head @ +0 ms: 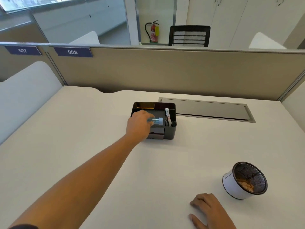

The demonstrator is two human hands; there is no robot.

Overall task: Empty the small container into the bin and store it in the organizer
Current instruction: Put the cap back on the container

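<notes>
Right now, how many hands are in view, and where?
2. The left hand reaches over the black organizer, holding the small container. The right hand rests on the desk near the bin.

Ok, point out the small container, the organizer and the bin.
small container (156, 120): head view, its pale end past the fingers.
organizer (170, 132): head view, its front right wall.
bin (231, 184): head view, its white outer wall.

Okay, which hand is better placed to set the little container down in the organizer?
Left. The left hand already holds the small container over the black organizer. The right hand rests on the desk near the bin, well away from it.
</notes>
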